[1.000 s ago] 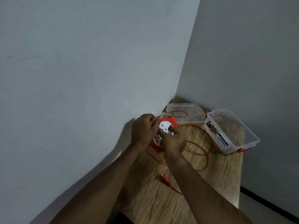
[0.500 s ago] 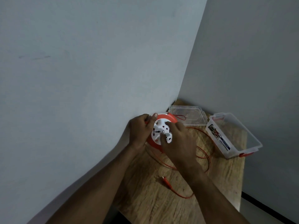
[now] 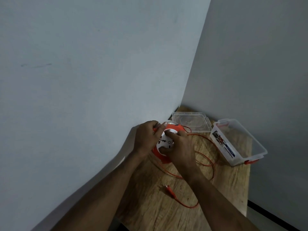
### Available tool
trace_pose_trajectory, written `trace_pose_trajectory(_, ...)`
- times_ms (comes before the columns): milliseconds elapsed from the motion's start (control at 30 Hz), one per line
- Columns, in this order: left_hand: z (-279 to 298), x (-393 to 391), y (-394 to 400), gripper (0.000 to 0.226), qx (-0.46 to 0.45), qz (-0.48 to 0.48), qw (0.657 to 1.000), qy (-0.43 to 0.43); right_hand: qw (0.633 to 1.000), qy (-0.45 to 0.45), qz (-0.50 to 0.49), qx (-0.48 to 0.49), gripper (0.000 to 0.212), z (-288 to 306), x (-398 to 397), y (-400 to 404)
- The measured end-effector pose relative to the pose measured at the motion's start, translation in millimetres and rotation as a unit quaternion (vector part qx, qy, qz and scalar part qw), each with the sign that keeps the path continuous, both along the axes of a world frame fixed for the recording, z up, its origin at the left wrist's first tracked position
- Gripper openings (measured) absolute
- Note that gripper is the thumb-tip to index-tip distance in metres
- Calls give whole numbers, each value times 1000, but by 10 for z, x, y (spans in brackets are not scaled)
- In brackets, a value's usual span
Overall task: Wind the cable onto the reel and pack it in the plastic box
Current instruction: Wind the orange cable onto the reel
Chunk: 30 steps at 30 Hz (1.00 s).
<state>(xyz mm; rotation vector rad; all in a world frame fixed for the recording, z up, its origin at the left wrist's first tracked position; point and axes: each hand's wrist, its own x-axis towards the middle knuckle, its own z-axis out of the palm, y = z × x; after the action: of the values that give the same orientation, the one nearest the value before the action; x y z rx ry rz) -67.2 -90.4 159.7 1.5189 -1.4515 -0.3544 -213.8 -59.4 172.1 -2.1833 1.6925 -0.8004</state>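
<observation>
From my head camera, looking down into the corner of the room, I see my left hand (image 3: 146, 137) curled around the left rim of the orange reel (image 3: 164, 157), thumb over the top edge and fingers wrapped behind it. My right hand (image 3: 180, 147) lies over the reel's white socket face (image 3: 166, 140), fingers bent and gripping it from the right, with the thumb at the lower edge. The reel sits tilted between both hands, above the wooden table (image 3: 158, 210), close to the left wall (image 3: 83, 80).

Most of the orange cable (image 3: 212, 165) lies loose on the table in wide loops to the right of the reel, passing under my right forearm. Its plug (image 3: 168, 189) rests on the wood nearer to me, well apart from the reel.

The clear plastic box (image 3: 240, 144) stands open at the right edge of the table, with a printed label on its near side and orange latches. Its clear lid (image 3: 191, 121) lies flat in the corner, just behind the reel.
</observation>
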Motion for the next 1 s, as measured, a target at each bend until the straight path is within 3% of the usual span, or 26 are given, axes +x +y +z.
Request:
trace_pose_trajectory(133, -31, 38, -2, 41, -9, 11, 1000, 0, 988, -147, -34, 39, 61, 31, 81, 41)
trace_pose_trajectory(367, 5, 1, 16, 39, -20, 29, 999, -24, 957, -252, -138, 38, 62, -24, 234, 33)
trace_pose_trajectory(433, 7, -44, 33, 40, -13, 40, 999, -26, 933, -303, -186, 57, 66, -28, 277, 20)
trace_pose_trajectory(500, -3, -116, 54, 42, -21, 59, 998, -30, 872, -394, -258, 134, 69, -4, 300, -9)
trace_pose_trajectory(533, -18, -151, 62, 42, -35, 66, 996, -44, 821, -455, -294, 181, 69, 14, 309, -36)
trace_pose_trajectory(633, -59, -227, 86, 42, -64, 48, 993, -89, 609, -646, -335, 315, 61, 120, 345, -85)
trace_pose_trajectory(667, -68, -231, 87, 43, -66, 39, 992, -96, 555, -681, -330, 346, 63, 153, 345, -97)
trace_pose_trajectory(700, -73, -222, 83, 41, -65, 35, 992, -98, 525, -700, -316, 367, 65, 146, 318, -118)
trace_pose_trajectory(733, -68, -201, 72, 39, -62, 37, 993, -94, 524, -700, -295, 385, 66, 142, 279, -138)
trace_pose_trajectory(767, -61, -173, 61, 36, -55, 42, 994, -82, 558, -678, -268, 396, 62, 130, 225, -142)
trace_pose_trajectory(800, -49, -144, 51, 36, -46, 48, 996, -64, 622, -635, -240, 391, 54, 128, 163, -120)
trace_pose_trajectory(833, -39, -119, 42, 37, -39, 54, 997, -42, 720, -558, -220, 348, 44, 127, 87, -87)
trace_pose_trajectory(900, -11, -87, 32, 39, -26, 62, 998, 3, 922, -304, -191, 146, 33, 76, -71, -34)
trace_pose_trajectory(933, -2, -77, 23, 40, -19, 64, 998, 21, 969, -175, -172, 22, 31, 86, -132, 3)
trace_pose_trajectory(1000, 13, -71, -4, 44, -4, 65, 997, 40, 986, -22, -100, -128, 34, 127, -188, 51)
